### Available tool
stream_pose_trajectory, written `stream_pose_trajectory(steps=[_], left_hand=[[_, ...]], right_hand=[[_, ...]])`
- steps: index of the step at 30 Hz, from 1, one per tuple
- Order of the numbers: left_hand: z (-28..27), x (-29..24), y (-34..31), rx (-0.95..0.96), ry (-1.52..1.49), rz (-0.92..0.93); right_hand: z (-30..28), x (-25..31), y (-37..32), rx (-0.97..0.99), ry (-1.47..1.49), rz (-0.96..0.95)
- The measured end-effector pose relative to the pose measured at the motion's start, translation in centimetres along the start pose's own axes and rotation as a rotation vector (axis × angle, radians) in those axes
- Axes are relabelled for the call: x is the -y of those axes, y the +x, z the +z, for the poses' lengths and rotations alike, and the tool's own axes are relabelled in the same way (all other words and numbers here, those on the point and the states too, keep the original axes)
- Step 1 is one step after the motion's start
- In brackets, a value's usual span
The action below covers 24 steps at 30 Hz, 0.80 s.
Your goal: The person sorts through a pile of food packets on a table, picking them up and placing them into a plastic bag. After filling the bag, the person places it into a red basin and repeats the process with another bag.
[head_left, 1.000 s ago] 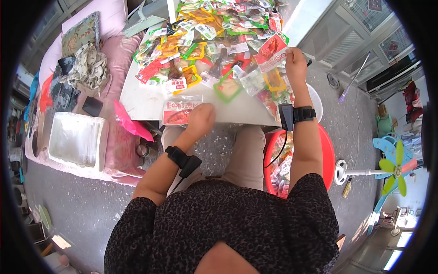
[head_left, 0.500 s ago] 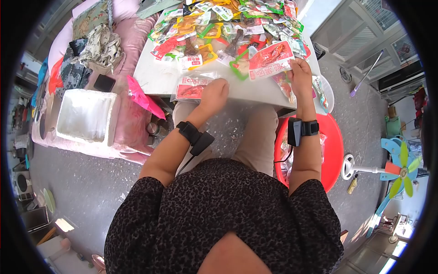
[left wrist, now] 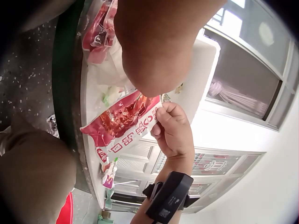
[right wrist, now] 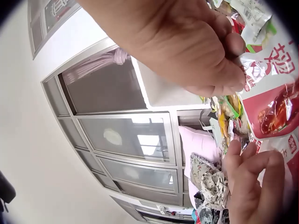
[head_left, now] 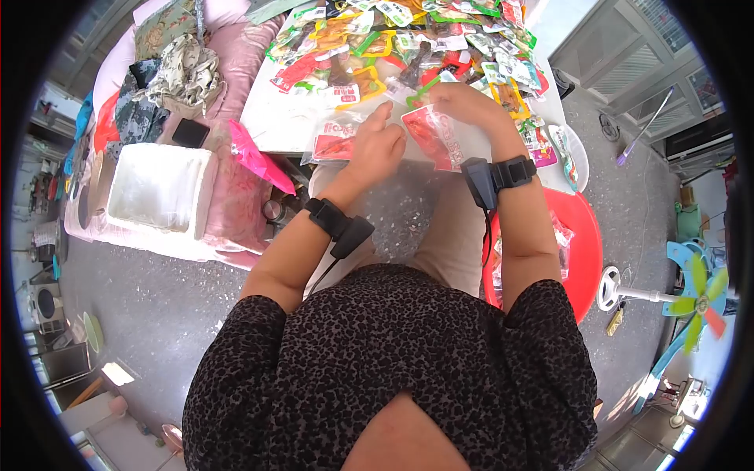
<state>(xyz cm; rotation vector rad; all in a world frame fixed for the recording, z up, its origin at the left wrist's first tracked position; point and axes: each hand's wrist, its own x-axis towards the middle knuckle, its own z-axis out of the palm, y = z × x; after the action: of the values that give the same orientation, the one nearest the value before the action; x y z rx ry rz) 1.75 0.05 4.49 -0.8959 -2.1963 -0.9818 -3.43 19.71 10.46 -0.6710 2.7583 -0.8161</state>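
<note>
The right hand (head_left: 463, 106) pinches a red-and-white food packet (head_left: 434, 140) by its upper corner, above the table's near edge. In the left wrist view that hand (left wrist: 174, 133) has thumb and fingers on the white end of the packet (left wrist: 122, 119). The left hand (head_left: 380, 147), fingers apart and partly bent, is between this packet and a similar one (head_left: 333, 144) lying at the table edge; whether it touches the second is unclear. In the right wrist view the left hand (right wrist: 254, 179) is beside the held packet (right wrist: 275, 109).
Many colourful packets (head_left: 424, 39) are heaped across the back of the white table (head_left: 275, 118). A red tub (head_left: 583, 251) with packets stands below right, near a white bowl (head_left: 579, 157). At left are a foam box (head_left: 161, 188) and a pink bag (head_left: 259, 161).
The right hand has moved left across the table edge with its packet, which now hangs steeply near the left hand. The left hand's fingers have spread from a more curled pose.
</note>
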Motion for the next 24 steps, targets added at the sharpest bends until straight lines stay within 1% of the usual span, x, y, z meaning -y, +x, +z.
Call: stream_pose_trajectory(steps=[2,5,8,11,14,16,17,20,21,24], left_hand=[[-0.4,0.4,0.2,0.034,0.074,0.076],[-0.7,0.9,0.7,0.217,-0.138,0.061],[-0.6,1.4,0.6,0.412,-0.273,-0.187],[-0.6,1.0,0.4,0.289,-0.259,-0.178],[0.4,1.8,-0.5,0.193,-0.280,-0.243],[0.4,1.6,-0.7,0.163,-0.304,-0.289],[0.4,1.4,-0.7,0.150,-0.316,-0.312],[0.0,0.9,-0.4,0.144,-0.356,-0.281],[0.0,0.9,-0.4,0.131,-0.348,-0.282],[0.0,0.6,-0.7,0.089,-0.311,-0.282]], right_hand=[[0.6,0.2,1.0,0.033,-0.129,-0.063],[0.5,3.8,0.3,0.081,-0.257,-0.030],[1.1,4.6,0.0,0.095,-0.257,-0.003],[1.7,3.7,-1.6,-0.151,-0.076,0.058],[3.8,-0.6,-4.3,-0.520,0.195,0.209],[6.4,-3.6,-6.2,-0.479,0.512,0.203],[7.4,-4.3,-7.0,-0.456,0.671,0.202],[9.4,-3.0,-7.8,-0.288,0.719,0.374],[9.8,-2.7,-7.5,-0.371,0.569,0.330],[9.2,-1.9,-7.6,-0.214,0.712,0.456]])
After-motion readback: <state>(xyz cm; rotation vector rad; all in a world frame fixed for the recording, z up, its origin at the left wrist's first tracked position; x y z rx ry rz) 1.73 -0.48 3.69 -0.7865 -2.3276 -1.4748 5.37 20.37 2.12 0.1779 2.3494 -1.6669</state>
